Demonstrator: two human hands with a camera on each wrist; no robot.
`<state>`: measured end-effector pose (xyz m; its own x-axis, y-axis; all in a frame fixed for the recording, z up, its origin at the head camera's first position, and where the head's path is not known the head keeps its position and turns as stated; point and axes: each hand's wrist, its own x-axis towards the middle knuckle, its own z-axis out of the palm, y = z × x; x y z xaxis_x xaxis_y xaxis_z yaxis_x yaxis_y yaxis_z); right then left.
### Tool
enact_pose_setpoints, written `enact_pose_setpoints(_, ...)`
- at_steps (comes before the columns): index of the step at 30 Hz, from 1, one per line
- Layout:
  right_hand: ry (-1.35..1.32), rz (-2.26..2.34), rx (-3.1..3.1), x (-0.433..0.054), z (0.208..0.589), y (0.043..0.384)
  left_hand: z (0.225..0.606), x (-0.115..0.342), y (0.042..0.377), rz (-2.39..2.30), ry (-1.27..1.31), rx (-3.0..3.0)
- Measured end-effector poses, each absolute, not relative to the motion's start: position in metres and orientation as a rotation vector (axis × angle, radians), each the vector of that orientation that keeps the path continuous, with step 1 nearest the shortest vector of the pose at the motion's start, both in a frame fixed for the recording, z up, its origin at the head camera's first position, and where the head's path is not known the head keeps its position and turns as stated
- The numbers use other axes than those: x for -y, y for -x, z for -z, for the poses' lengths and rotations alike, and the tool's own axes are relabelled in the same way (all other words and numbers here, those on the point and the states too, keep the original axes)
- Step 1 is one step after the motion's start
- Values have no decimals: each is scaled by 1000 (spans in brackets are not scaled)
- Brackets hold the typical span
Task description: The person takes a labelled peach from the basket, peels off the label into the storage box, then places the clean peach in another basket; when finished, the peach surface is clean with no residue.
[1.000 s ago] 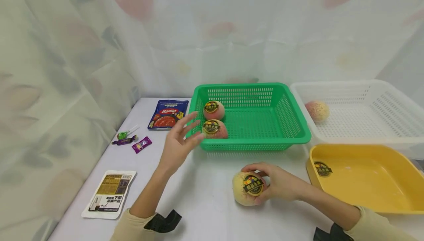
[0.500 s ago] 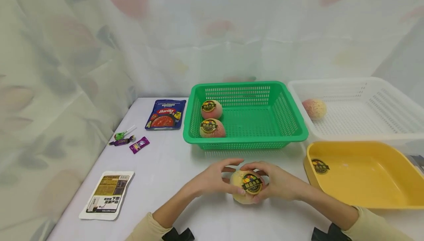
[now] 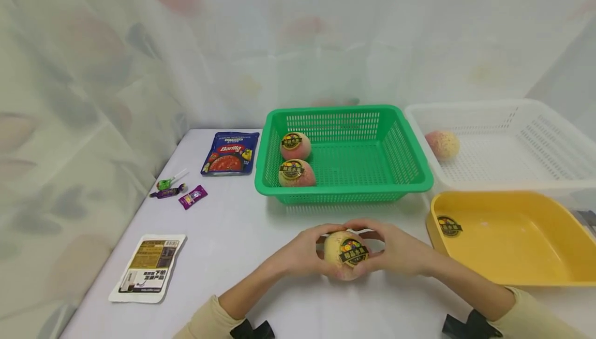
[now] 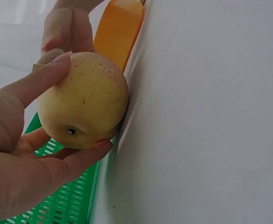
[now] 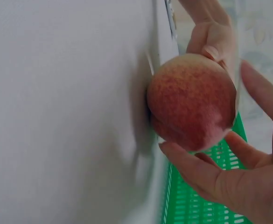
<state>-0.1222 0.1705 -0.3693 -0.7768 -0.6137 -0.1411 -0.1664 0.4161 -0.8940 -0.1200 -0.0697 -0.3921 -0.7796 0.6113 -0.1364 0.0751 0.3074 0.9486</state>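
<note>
A yellow and red peach (image 3: 334,250) with a black fruit sticker (image 3: 354,252) facing the head camera is between both hands, close over the white table. My left hand (image 3: 301,254) grips its left side; in the left wrist view the thumb lies across the yellow peach (image 4: 85,102) and the fingers are under it. From the right, my right hand (image 3: 406,250) curls round it, thumb by the sticker. The right wrist view shows the peach's red side (image 5: 192,102), with fingertips (image 5: 170,150) right at it and the thumb at the sticker's edge.
Behind stands a green basket (image 3: 344,189) with two stickered peaches (image 3: 297,173). A white basket (image 3: 512,165) holding one peach (image 3: 442,145) and a yellow bin (image 3: 512,240) with a sticker (image 3: 449,226) are right. Left lie a Barilla pouch (image 3: 230,153), wrapped candies (image 3: 193,197) and a white packet (image 3: 148,268).
My left hand has come down from beside the green basket and taken hold of the peach's left side. The right hand stays at the peach, which has turned slightly.
</note>
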Motion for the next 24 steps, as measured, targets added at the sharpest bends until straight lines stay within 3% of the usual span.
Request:
enact_pose_setpoints(10,246,1470,-2198,-181,355,124,387,68,122,-1454,-597,-2127)
enact_pose_setpoints(24,237,1359,-2204,-162,346,119,389,68,120,-1472,-586,-2108)
